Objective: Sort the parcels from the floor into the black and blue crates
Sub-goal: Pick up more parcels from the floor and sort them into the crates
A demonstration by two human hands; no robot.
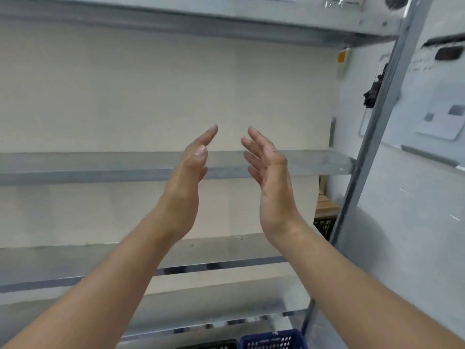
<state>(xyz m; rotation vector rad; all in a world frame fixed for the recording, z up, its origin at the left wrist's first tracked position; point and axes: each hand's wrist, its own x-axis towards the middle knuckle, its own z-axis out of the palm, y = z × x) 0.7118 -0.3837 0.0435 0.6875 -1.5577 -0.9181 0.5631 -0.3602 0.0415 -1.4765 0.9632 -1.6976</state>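
No parcel is in view, so its weight, stiffness and best place to grip cannot be judged; the floor where the parcels lie is also out of sight. Two hands are raised well above the blue crate (273, 340). The left hand (191, 167) and right hand (271, 172) face palm to palm, fingers straight, apart from each other and holding nothing. There is one blue crate, with one black crate (211, 345) just left of it. Metal shelves (75, 170) rise behind the blue crate.
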